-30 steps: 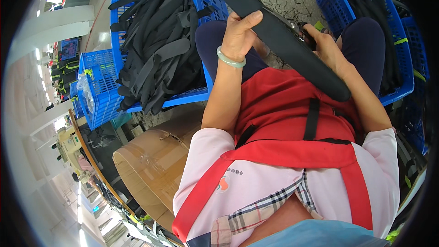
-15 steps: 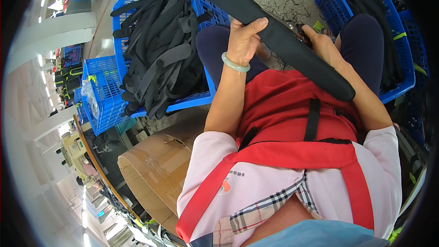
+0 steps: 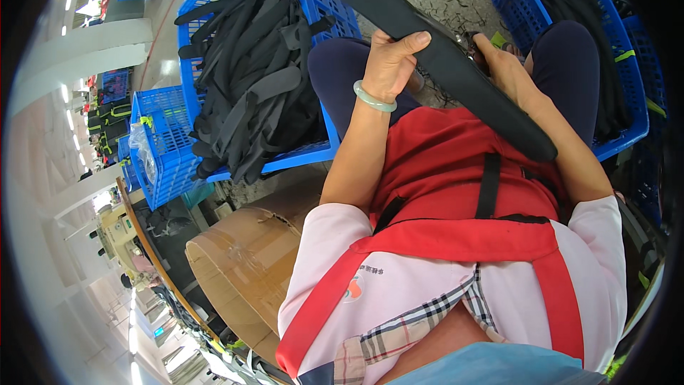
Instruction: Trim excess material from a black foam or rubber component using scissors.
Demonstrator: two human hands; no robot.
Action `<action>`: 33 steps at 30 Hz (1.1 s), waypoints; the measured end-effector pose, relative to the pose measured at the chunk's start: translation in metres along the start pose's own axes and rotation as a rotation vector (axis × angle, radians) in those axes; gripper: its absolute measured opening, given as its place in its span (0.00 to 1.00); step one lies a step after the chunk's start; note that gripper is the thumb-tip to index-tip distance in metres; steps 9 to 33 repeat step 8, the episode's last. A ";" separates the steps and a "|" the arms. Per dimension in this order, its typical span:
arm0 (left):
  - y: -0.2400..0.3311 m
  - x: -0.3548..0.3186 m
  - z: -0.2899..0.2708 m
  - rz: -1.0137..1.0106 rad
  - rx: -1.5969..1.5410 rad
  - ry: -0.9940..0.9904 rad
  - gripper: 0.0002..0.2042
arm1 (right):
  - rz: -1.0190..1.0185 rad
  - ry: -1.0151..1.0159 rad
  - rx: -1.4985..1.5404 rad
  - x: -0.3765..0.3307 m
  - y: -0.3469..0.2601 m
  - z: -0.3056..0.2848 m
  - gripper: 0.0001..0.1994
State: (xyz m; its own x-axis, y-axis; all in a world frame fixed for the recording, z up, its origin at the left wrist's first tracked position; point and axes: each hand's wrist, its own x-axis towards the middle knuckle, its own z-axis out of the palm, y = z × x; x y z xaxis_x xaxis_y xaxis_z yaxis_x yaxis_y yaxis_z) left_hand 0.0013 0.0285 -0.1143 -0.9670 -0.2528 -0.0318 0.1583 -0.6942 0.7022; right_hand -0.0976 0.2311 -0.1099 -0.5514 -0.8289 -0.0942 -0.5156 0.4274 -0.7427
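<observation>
Fingers (image 3: 410,41) of our left hand (image 3: 390,64) clasp the black strap (image 3: 456,64), now lower than before; right hand (image 3: 502,64) grips it at three o'clock.

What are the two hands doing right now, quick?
Left hand: closed around the long black padded strap.
Right hand: on the same strap; grip cannot be told.
</observation>
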 end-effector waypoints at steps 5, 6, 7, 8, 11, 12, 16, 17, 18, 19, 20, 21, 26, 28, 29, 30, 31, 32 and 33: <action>-0.002 0.003 0.005 -0.025 -0.052 0.016 0.11 | 0.003 0.015 0.048 -0.001 0.002 -0.001 0.19; -0.004 0.005 0.008 -0.042 -0.057 0.030 0.12 | -0.008 0.033 0.095 -0.002 0.009 0.001 0.18; -0.005 0.007 0.010 -0.061 -0.062 0.041 0.13 | -0.017 0.055 0.139 -0.002 0.017 0.004 0.18; -0.006 0.007 0.006 -0.037 -0.024 0.038 0.12 | -0.088 0.066 0.184 0.000 0.030 0.012 0.20; -0.006 0.007 0.006 -0.037 -0.024 0.038 0.12 | -0.088 0.066 0.184 0.000 0.030 0.012 0.20; -0.006 0.007 0.006 -0.037 -0.024 0.038 0.12 | -0.088 0.066 0.184 0.000 0.030 0.012 0.20; -0.006 0.007 0.006 -0.037 -0.024 0.038 0.12 | -0.088 0.066 0.184 0.000 0.030 0.012 0.20; -0.006 0.007 0.006 -0.037 -0.024 0.038 0.12 | -0.088 0.066 0.184 0.000 0.030 0.012 0.20; -0.006 0.007 0.006 -0.037 -0.024 0.038 0.12 | -0.088 0.066 0.184 0.000 0.030 0.012 0.20; -0.006 0.007 0.006 -0.037 -0.024 0.038 0.12 | -0.088 0.066 0.184 0.000 0.030 0.012 0.20; -0.006 0.007 0.006 -0.037 -0.024 0.038 0.12 | -0.088 0.066 0.184 0.000 0.030 0.012 0.20; -0.006 0.007 0.006 -0.037 -0.024 0.038 0.12 | -0.088 0.066 0.184 0.000 0.030 0.012 0.20; -0.006 0.007 0.006 -0.037 -0.024 0.038 0.12 | -0.088 0.066 0.184 0.000 0.030 0.012 0.20; -0.006 0.007 0.006 -0.037 -0.024 0.038 0.12 | -0.088 0.066 0.184 0.000 0.030 0.012 0.20; -0.006 0.007 0.006 -0.037 -0.024 0.038 0.12 | -0.088 0.066 0.184 0.000 0.030 0.012 0.20; -0.006 0.007 0.006 -0.037 -0.024 0.038 0.12 | -0.088 0.066 0.184 0.000 0.030 0.012 0.20; -0.006 0.007 0.006 -0.037 -0.024 0.038 0.12 | -0.088 0.066 0.184 0.000 0.030 0.012 0.20; -0.006 0.007 0.006 -0.037 -0.024 0.038 0.12 | -0.088 0.066 0.184 0.000 0.030 0.012 0.20; -0.006 0.007 0.006 -0.037 -0.024 0.038 0.12 | -0.088 0.066 0.184 0.000 0.030 0.012 0.20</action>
